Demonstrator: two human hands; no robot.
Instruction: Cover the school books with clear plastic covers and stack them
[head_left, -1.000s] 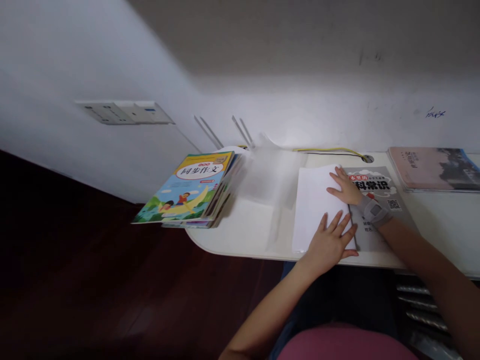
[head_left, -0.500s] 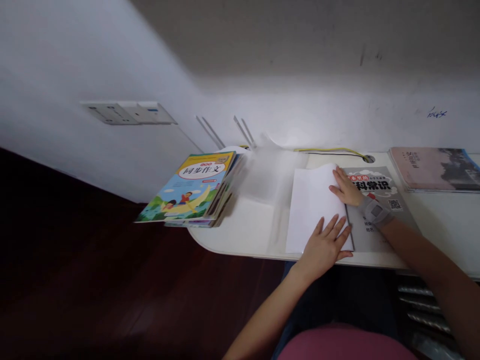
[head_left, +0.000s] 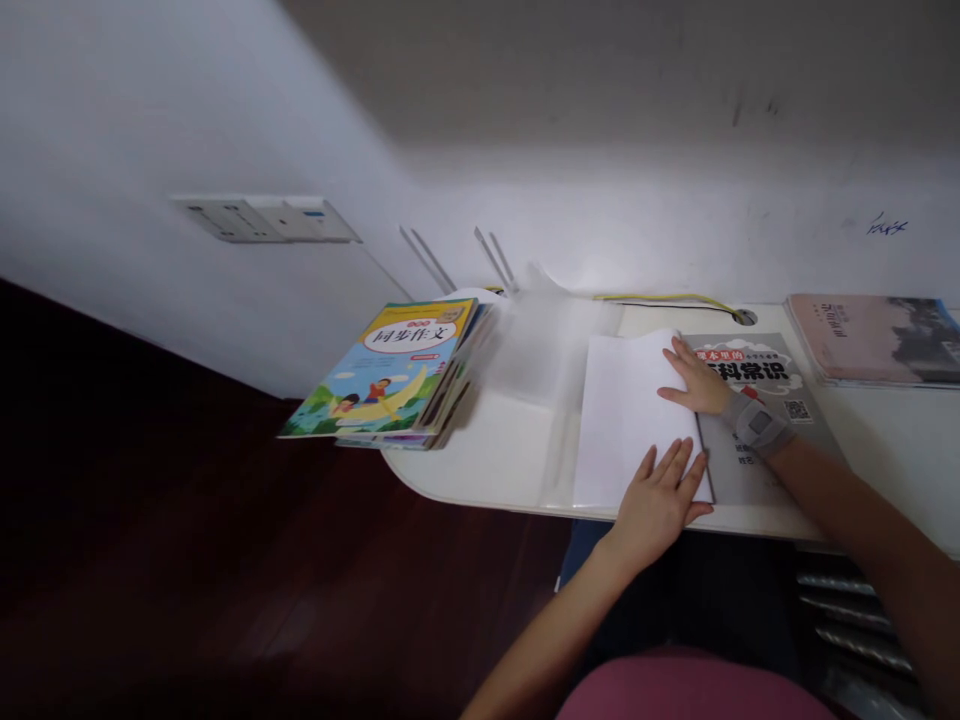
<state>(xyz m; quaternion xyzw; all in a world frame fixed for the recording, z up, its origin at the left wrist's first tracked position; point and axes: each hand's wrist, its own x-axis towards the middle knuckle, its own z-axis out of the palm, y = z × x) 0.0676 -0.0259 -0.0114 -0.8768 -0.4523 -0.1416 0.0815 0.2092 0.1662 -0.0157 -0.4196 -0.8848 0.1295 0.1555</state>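
A stack of white paper sheets (head_left: 626, 425) lies on the desk, its right part overlapping a grey Chinese-titled book (head_left: 772, 430). My left hand (head_left: 656, 495) rests flat on the sheets' near right corner, fingers spread. My right hand (head_left: 697, 378) presses on the sheets' far right edge, its fingertips on the paper and its heel over the grey book. A grey band (head_left: 759, 424) circles my right wrist. Neither hand grips anything.
A white rounded desk (head_left: 480, 475) carries a colourful stack of workbooks (head_left: 382, 375) at left, a clear plastic sheet (head_left: 532, 370), and a pink book (head_left: 874, 340) at right. A yellow cable (head_left: 660, 298) runs along the wall. Dark wood floor (head_left: 150, 500) lies left; metal slats (head_left: 847, 610) lie lower right.
The white sheets have turned slightly, their right edge now lying along the grey book's edge. Both hands have shifted a little with them, and the camera view has drifted slightly.
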